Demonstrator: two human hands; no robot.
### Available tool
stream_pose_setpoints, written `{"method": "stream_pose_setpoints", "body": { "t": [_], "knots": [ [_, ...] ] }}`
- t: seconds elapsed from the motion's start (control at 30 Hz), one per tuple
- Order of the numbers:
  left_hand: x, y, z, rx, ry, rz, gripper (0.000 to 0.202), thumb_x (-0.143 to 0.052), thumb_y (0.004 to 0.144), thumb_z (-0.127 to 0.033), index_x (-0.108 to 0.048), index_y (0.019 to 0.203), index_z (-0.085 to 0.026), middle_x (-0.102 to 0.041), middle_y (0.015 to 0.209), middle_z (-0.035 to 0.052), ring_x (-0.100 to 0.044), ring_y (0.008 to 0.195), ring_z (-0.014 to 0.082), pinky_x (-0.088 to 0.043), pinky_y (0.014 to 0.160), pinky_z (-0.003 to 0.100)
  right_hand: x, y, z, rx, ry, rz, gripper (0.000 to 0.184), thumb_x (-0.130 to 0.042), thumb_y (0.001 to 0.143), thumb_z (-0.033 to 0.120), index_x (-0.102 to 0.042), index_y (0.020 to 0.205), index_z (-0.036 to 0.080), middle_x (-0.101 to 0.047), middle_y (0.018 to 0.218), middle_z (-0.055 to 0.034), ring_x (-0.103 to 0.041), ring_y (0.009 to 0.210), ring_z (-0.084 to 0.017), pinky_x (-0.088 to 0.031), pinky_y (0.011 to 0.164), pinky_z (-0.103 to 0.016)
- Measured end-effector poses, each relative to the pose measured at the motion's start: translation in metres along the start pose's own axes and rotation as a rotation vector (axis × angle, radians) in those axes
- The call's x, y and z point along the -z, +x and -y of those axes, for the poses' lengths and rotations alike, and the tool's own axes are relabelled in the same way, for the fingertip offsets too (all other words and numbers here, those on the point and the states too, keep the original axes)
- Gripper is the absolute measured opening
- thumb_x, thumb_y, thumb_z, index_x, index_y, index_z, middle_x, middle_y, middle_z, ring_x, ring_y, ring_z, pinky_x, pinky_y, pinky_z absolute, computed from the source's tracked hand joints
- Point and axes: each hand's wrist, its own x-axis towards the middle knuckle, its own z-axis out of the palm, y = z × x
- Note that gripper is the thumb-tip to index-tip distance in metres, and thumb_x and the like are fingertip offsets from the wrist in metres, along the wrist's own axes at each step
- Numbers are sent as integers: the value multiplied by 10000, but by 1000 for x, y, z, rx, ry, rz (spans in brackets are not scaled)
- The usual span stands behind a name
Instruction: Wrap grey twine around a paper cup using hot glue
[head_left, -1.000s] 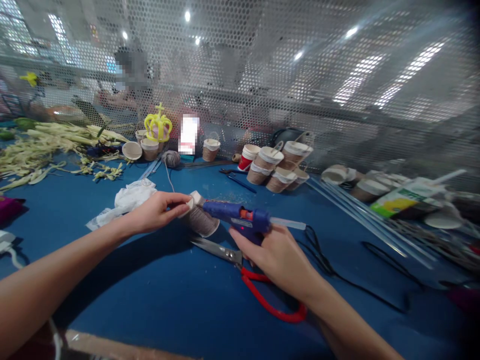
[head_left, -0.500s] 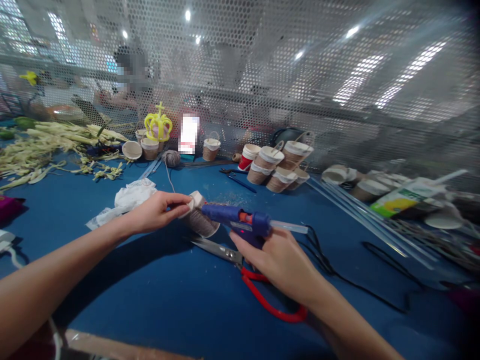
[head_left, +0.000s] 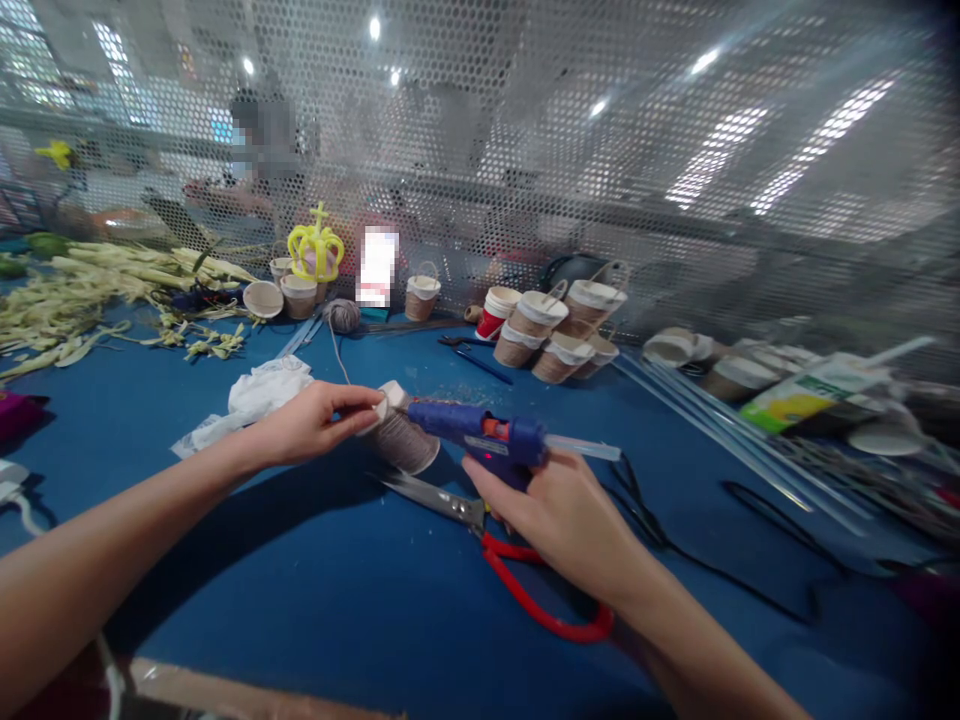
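My left hand (head_left: 324, 425) pinches the white-edged end of a small cup (head_left: 405, 440) wrapped in grey-brown yarn, which lies tilted on its side above the table. In my right hand (head_left: 559, 515) is a blue hot glue gun (head_left: 480, 430) with a clear glue stick poking out of its back. The gun's nozzle points left at the cup, close to the fingers of my left hand; whether it touches cannot be made out. Beneath the gun lies a pair of scissors (head_left: 540, 600) with red handles, blades towards the cup. A yarn strand leads from the cup area to a grey yarn ball (head_left: 343, 316).
Several wrapped cups (head_left: 562, 355) are stacked at the back right, beside clear glue sticks (head_left: 720, 440) and a drink carton (head_left: 810, 395). Crumpled white cloth (head_left: 268, 388) lies left. A yellow crown (head_left: 316, 252), pale husks (head_left: 112, 280) and a lit phone (head_left: 376, 265) stand behind. A perforated metal screen closes the back.
The glue gun has shifted slightly right, its nozzle drawn a little back from the cup. My left hand and the cup stay nearly where they were.
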Motion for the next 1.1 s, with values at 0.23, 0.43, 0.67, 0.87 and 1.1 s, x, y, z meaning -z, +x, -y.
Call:
{"method": "stream_pose_setpoints", "body": {
  "t": [0.23,0.43,0.67,0.87,1.1],
  "knots": [
    [0,0,3,-25,47,7,299,-400,843,-282,-606,992,-125,-666,894,55,-575,738,147,-433,656,237,1,-1,0,-30,26,45,220,-448,774,220,-450,556,190,-480,466,33,-450,424,-98,-366,438,-221],
    [3,-1,1,-42,47,18,303,-409,845,-283,-598,1017,-119,-671,893,61,-580,736,148,-430,644,228,2,0,1,-53,31,24,241,-442,783,234,-409,547,203,-486,482,20,-463,448,-112,-376,461,-236],
    [4,-1,-1,-22,61,16,325,-426,832,-253,-574,1080,-104,-677,888,78,-590,723,143,-437,667,227,2,0,-2,-84,70,56,244,-445,781,245,-384,547,209,-452,461,38,-434,420,-102,-367,441,-229],
    [5,0,-1,-48,72,33,306,-424,835,-244,-582,1060,-109,-675,833,58,-581,694,132,-426,627,206,3,-1,-1,-105,81,90,306,-451,787,250,-366,496,209,-448,416,48,-426,374,-91,-362,418,-225],
    [6,-1,0,-48,65,21,310,-437,836,-265,-587,1052,-102,-676,835,68,-586,703,134,-433,648,213,5,-2,0,-119,68,44,337,-467,786,248,-376,463,212,-434,371,53,-427,357,-93,-369,403,-226]
  ]
}}
